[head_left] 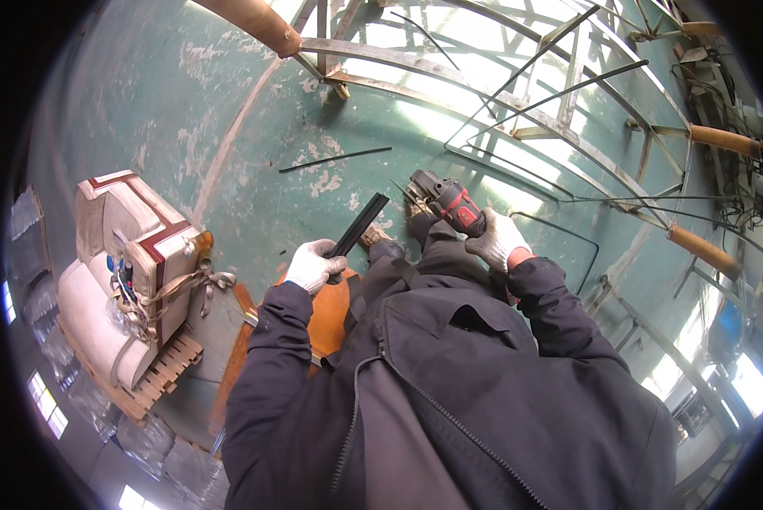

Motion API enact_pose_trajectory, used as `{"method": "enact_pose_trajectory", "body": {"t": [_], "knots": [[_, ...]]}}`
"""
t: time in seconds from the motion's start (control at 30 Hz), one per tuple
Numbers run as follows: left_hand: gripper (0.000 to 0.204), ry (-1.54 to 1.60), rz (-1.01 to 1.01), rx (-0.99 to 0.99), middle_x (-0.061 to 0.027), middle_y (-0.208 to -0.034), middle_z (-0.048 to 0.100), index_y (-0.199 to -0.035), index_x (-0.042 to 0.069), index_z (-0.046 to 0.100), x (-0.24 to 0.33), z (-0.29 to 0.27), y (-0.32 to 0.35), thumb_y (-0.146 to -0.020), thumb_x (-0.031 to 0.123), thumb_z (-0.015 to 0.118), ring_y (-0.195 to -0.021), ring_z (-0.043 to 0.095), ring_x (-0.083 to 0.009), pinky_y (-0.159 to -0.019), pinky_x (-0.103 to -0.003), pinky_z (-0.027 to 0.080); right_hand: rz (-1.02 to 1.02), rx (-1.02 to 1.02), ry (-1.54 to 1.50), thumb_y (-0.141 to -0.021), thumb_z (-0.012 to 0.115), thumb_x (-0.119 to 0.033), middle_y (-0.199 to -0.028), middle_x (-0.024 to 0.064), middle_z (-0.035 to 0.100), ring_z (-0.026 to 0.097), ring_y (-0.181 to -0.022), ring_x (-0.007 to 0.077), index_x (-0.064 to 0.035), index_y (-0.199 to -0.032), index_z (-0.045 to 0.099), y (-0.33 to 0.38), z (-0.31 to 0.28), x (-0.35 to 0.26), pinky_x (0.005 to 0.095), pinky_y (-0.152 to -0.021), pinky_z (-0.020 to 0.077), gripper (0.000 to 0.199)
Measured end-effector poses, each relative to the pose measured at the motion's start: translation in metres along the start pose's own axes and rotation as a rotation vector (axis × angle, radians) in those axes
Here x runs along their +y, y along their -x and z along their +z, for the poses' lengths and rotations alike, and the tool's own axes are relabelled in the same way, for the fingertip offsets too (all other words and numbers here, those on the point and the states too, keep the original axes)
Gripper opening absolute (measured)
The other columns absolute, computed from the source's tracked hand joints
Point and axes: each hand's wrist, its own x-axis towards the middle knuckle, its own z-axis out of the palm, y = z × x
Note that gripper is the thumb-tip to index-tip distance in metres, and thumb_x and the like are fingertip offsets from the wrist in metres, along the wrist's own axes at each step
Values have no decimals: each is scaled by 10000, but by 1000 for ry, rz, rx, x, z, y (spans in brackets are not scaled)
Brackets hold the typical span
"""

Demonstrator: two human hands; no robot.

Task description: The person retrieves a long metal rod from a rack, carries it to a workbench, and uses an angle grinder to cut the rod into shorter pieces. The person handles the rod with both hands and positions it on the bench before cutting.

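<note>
In a white work glove, my left hand (pixel 312 265) is closed around the lower end of a short bundle of black bars (pixel 359 224), which slants up to the right. My right hand (pixel 497 241), gloved too, grips the rear body of a red and black angle grinder (pixel 456 207). The grinder's head points up and left, its thin disc near the upper end of the bars but apart from them. Just beyond the tool my shoes partly show on the floor. Whether the grinder is running, I cannot tell.
A large metal frame (pixel 483 85) with brown rollers (pixel 703 250) stretches across the far and right side, thin black rods (pixel 560 98) lying over it. One loose rod (pixel 335 160) lies on the worn green floor. At left, a padded seat (pixel 114 289) rests on a wooden pallet (pixel 167 367).
</note>
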Motion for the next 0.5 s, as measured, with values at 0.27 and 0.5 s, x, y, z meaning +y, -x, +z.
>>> {"method": "enact_pose_trajectory", "body": {"t": [0.27,0.5], "knots": [[317,49,-36,-15,-96,-926,748,-1238,-134,728,1,-3,-3,-967,12,802,-711,685,-126,-666,-276,589,31,4,14,-774,864,-290,-1018,271,777,780,-995,430,35,-1197,675,3,-5,-1,458,-921,610,566],[319,38,-37,-31,-120,-950,749,-1272,-145,707,-1,-2,-8,-998,2,777,-758,715,-160,-710,-304,610,15,-39,13,-817,826,-322,-1116,322,781,754,-1117,506,22,-1185,672,2,-8,-4,477,-979,602,527]]}}
